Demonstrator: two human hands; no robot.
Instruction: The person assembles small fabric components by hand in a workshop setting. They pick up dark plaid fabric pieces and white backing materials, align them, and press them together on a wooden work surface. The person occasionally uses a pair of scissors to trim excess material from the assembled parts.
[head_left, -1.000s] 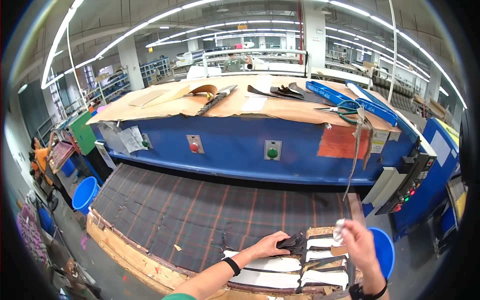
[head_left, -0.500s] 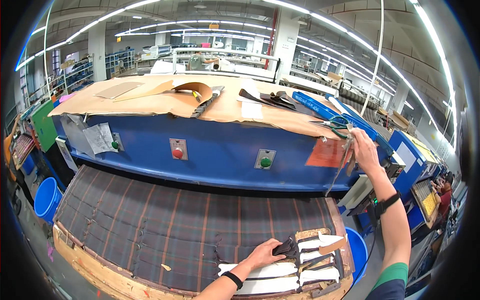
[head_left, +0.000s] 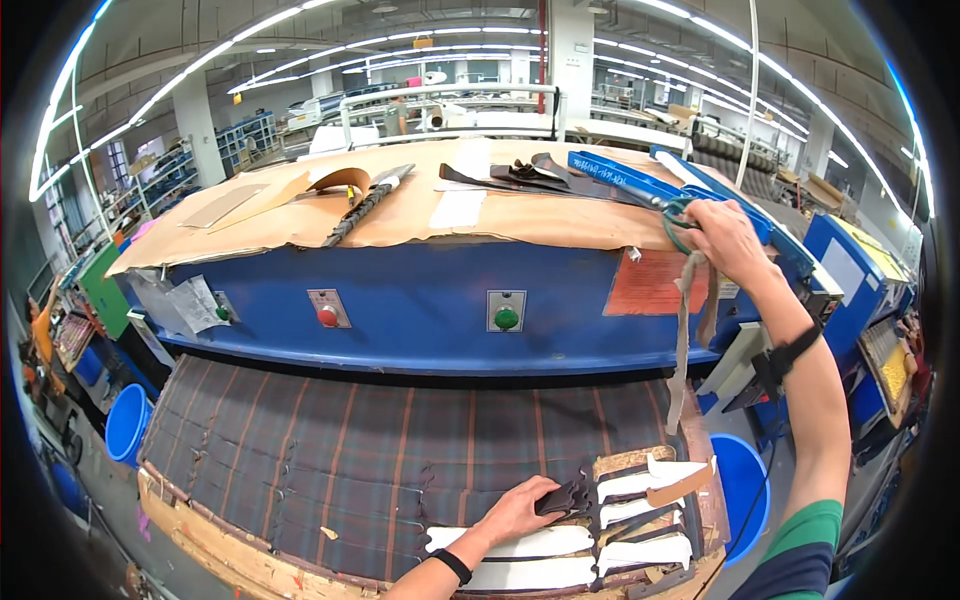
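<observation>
A small stack of dark cut cloth pieces (head_left: 566, 498) is under the fingers of my left hand (head_left: 515, 510), which is closed on its left edge. Beneath lies dark plaid cloth (head_left: 370, 450) spread over the wooden board. White cut pieces (head_left: 540, 541) sit beside and below that hand. Up on the paper-covered machine top, my right hand (head_left: 728, 238) is closed around green-handled scissors (head_left: 676, 222), whose blades point left. From the handles, grey cloth strips (head_left: 683, 340) dangle down the machine's blue front. The fingertips inside the handles are partly hidden.
The blue machine (head_left: 420, 318) spans the view behind the board, with a red button (head_left: 328, 316) and a green button (head_left: 507, 317). Blue metal bars (head_left: 620, 172) and dark cloth scraps (head_left: 530, 177) lie on top. Blue bins (head_left: 742, 490) flank the board.
My right hand has closed on the scissors' handles, where before it was at the cloth strips beside them. The strips hang lower. My left hand stays on the dark stack. The view has shifted.
</observation>
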